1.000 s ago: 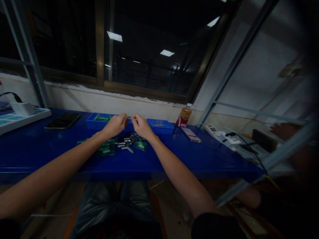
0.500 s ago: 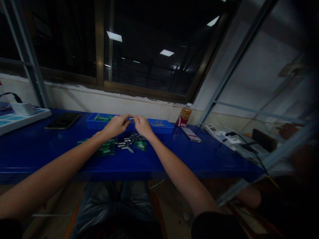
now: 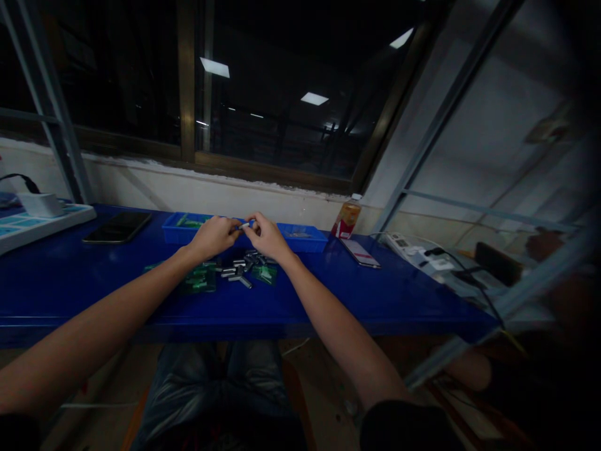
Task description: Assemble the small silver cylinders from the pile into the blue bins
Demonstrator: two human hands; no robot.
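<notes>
My left hand point(image 3: 216, 235) and my right hand point(image 3: 265, 235) meet above the blue table, fingertips pinched on a small, slim metallic piece point(image 3: 244, 225). It is too small and dim to name its kind. Below the hands lies a loose pile of short silvery metal pieces point(image 3: 240, 269). To the left of the pile are green-tinted clear bags point(image 3: 201, 279), partly hidden by my left forearm. A smaller green bag point(image 3: 265, 274) with pale bits in it touches the pile's right side.
Blue trays point(image 3: 176, 235) point(image 3: 305, 240) stand behind the hands. A dark phone point(image 3: 118, 227) and a power strip point(image 3: 70, 216) lie left. On the right are a drink bottle point(image 3: 348, 218), another phone point(image 3: 359, 252) and a metal frame post point(image 3: 446, 119). Part of another person shows far right.
My right hand's fingers have shifted and bent around the small piece, which now shows more and sits tilted. My left hand has moved slightly left. The pile and bags stay put.
</notes>
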